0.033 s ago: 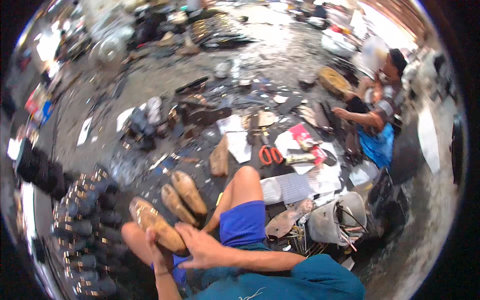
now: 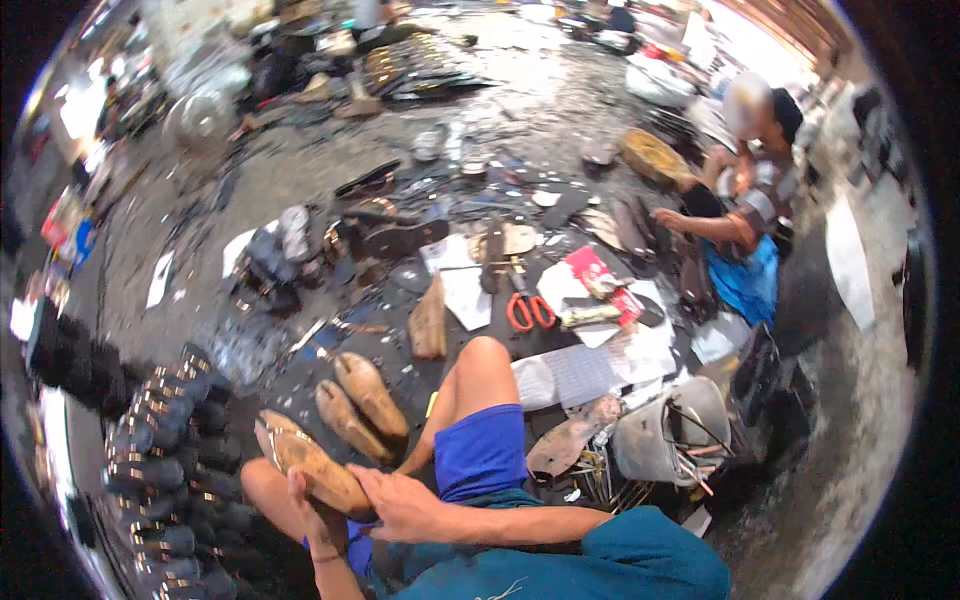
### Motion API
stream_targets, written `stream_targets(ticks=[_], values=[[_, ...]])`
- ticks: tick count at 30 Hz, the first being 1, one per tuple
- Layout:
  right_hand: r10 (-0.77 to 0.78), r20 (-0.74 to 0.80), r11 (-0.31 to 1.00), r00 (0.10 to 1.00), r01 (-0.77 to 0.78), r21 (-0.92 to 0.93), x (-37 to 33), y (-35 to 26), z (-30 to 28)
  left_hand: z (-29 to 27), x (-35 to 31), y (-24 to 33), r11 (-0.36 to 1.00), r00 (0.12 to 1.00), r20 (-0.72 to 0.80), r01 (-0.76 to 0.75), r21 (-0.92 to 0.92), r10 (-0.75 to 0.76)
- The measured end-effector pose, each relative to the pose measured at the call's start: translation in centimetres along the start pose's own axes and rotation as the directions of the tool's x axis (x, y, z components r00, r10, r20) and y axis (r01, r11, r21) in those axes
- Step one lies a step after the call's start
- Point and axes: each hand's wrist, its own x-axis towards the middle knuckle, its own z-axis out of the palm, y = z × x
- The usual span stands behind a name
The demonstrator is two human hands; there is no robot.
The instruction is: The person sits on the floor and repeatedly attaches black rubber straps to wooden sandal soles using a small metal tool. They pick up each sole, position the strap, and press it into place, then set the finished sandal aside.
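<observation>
A tan wooden shoe last (image 2: 318,468) lies across my lap, its far end pointing up and left. My left hand (image 2: 308,510) grips its near side from below, the palm partly hidden. My right hand (image 2: 403,507) is closed over the heel end with the fingers against the wood. Just beyond, on the dark ground, rest two more wooden lasts, one (image 2: 345,418) nearer and one (image 2: 370,392) farther. Another wooden last (image 2: 427,325) stands out past my right knee.
Dark shoes or lasts (image 2: 160,480) are stacked at my left. Orange-handled scissors (image 2: 530,310) lie ahead among papers (image 2: 465,298). A grey bucket (image 2: 650,445) with sticks and tools stands at my right. Farther right sits another person (image 2: 745,215), one arm reaching out.
The view has shifted slightly. The shoe last in my hands has turned a little, showing more of its far left edge; both hands keep their hold.
</observation>
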Motion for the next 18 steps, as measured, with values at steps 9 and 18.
stream_targets(ticks=[9,18], values=[[-0.197,0.022,0.842,0.980,0.158,0.516,-1.9,-0.9,-4.3,0.5,-2.1,0.8,0.987,0.985,-0.142,0.114,0.114,-0.098],[-0.017,0.172,0.972,0.985,-0.024,0.236,-2.9,-1.4,-2.0,0.8,-2.7,1.1,0.972,0.976,-0.179,0.154,0.179,-0.122]])
